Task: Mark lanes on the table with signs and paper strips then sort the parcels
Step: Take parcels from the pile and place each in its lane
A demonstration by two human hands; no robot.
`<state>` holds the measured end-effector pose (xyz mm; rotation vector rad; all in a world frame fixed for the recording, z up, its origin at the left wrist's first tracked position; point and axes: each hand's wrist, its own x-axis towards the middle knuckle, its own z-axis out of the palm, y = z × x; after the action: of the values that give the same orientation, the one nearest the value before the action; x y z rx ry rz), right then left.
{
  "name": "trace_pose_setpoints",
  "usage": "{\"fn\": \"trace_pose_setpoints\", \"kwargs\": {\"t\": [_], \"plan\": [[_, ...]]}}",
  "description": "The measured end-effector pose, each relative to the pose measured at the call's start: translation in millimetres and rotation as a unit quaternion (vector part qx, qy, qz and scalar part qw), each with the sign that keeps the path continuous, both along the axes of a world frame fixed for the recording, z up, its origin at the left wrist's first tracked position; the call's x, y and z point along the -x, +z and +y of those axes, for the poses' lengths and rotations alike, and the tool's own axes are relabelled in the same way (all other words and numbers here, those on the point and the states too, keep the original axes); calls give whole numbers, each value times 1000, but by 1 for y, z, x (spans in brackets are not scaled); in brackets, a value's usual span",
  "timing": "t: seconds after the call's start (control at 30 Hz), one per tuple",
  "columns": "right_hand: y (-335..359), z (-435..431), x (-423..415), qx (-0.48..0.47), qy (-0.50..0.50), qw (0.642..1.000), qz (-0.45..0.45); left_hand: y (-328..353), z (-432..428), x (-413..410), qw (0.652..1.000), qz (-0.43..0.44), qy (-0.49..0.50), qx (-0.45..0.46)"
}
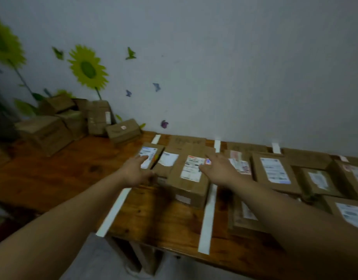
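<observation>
White paper strips (208, 217) divide the wooden table (160, 225) into lanes. Brown cardboard signs (187, 140) lie flat at the far end by the wall. In the leftmost lane sit three labelled parcels. My left hand (134, 168) reaches with straight fingers onto the small tilted parcel (149, 156) at the lane's left side. My right hand (219, 168) lies with spread fingers on the right top edge of the large parcel (189, 178). Neither hand grips anything. Several more labelled parcels (274, 170) fill the lanes to the right.
A heap of unsorted cardboard boxes (61, 124) sits at the table's far left corner against the wall with sunflower stickers. The near table edge (174, 249) runs across the bottom, with grey floor below it.
</observation>
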<state>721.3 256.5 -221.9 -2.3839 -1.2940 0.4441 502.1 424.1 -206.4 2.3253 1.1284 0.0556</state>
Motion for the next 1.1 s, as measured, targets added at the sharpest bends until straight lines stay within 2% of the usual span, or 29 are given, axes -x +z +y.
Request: {"fn": "trace_pose_setpoints", "kwargs": {"t": [0.1, 0.4, 0.57, 0.67, 1.0, 1.1], "plan": [[25, 59, 49, -4, 22, 1000, -22, 21, 53, 54, 999, 3, 23, -48], [86, 212, 162, -45, 85, 995, -26, 85, 187, 189, 992, -40, 101, -60], [110, 288, 187, -63, 119, 990, -49, 104, 247, 223, 988, -68, 116, -74], [119, 335, 195, -80, 134, 986, -57, 111, 284, 231, 987, -55, 123, -90], [118, 498, 228, -95, 173, 980, -18, 125, 401, 289, 975, -67, 205, -47], [106, 537, 242, -86, 179, 979, -37, 117, 437, 316, 969, -62, 236, -34]]}}
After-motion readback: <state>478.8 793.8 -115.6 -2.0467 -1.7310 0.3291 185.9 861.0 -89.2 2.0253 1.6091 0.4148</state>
